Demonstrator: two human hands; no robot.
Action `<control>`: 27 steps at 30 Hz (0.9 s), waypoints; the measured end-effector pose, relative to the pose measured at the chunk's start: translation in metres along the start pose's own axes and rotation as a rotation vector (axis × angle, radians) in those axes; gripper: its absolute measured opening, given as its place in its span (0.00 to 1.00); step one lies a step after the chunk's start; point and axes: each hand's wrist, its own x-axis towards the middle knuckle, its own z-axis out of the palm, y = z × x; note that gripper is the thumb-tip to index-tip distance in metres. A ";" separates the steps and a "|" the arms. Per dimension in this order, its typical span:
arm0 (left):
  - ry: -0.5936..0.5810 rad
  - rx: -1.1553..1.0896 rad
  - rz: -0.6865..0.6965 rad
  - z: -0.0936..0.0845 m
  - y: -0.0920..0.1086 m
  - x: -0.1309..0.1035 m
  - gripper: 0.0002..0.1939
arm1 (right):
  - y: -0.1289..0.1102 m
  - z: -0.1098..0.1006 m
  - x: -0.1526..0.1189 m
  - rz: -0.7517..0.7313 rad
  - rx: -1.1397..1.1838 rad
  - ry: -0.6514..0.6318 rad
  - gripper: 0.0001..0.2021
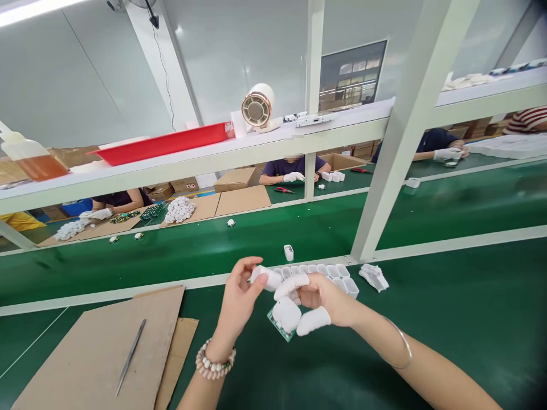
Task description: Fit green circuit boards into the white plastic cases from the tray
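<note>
My left hand (243,293), bare with a beaded bracelet, pinches a small white plastic housing (268,279) between thumb and fingers. Beside it on the right, my right hand (314,299) wears white finger covers on some fingers. Its covered fingers curl round a white rounded part (286,314) with a green circuit board (280,329) along its lower edge. The two held things are close, but apart. Rows of open white housings (337,271) stand behind my right hand, which partly hides them.
Cardboard sheets (106,341) with metal tweezers (131,357) lie at the left. A crumpled white cloth (374,277) is at the right. Beyond runs a green conveyor (192,245) with a lone housing (289,252). A slanted post (397,131) rises ahead; co-workers sit across.
</note>
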 end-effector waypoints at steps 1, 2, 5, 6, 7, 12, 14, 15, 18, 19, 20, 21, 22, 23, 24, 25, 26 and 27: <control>-0.010 -0.016 -0.018 0.003 0.000 -0.003 0.16 | 0.002 0.004 0.001 -0.012 0.010 -0.007 0.30; -0.028 -0.044 -0.041 0.005 0.001 -0.005 0.16 | 0.003 0.006 0.001 -0.024 0.014 -0.002 0.30; -0.112 -0.209 -0.137 0.010 0.005 -0.011 0.17 | 0.003 0.009 0.002 -0.059 0.044 0.010 0.30; -0.138 -0.270 -0.170 0.011 0.006 -0.012 0.18 | 0.003 0.009 0.002 -0.068 0.063 0.005 0.29; -0.147 -0.323 -0.194 0.011 0.007 -0.013 0.18 | 0.003 0.008 0.002 -0.075 0.085 -0.004 0.29; -0.004 -0.293 -0.007 0.007 0.011 -0.012 0.13 | -0.002 0.005 0.000 -0.155 0.107 0.024 0.23; 0.082 -0.047 0.183 0.005 0.013 -0.014 0.12 | -0.006 0.006 -0.004 -0.202 0.047 0.069 0.24; 0.134 0.111 0.312 0.004 0.013 -0.015 0.12 | -0.008 0.007 -0.006 -0.219 -0.005 0.098 0.24; 0.239 0.471 0.665 0.004 0.012 -0.018 0.14 | -0.013 0.014 -0.014 -0.265 -0.237 0.209 0.26; 0.235 0.528 0.724 0.004 0.012 -0.019 0.14 | -0.014 0.018 -0.017 -0.292 -0.322 0.243 0.27; 0.218 0.570 0.751 0.006 0.010 -0.019 0.13 | -0.014 0.021 -0.018 -0.328 -0.411 0.277 0.28; 0.204 0.603 0.757 0.007 0.009 -0.019 0.13 | -0.014 0.024 -0.020 -0.367 -0.500 0.307 0.28; 0.194 0.630 0.759 0.009 0.008 -0.019 0.13 | -0.013 0.027 -0.020 -0.408 -0.587 0.331 0.28; 0.186 0.650 0.762 0.010 0.006 -0.019 0.13 | -0.013 0.029 -0.021 -0.446 -0.670 0.348 0.28; 0.181 0.659 0.761 0.012 0.005 -0.019 0.14 | -0.013 0.031 -0.021 -0.479 -0.746 0.357 0.28; 0.179 0.660 0.754 0.013 0.004 -0.019 0.15 | -0.013 0.033 -0.020 -0.508 -0.810 0.361 0.28; 0.176 0.661 0.744 0.013 0.004 -0.019 0.15 | -0.013 0.034 -0.020 -0.534 -0.861 0.361 0.28; 0.172 0.673 0.739 0.014 0.004 -0.019 0.15 | -0.013 0.034 -0.019 -0.555 -0.898 0.355 0.28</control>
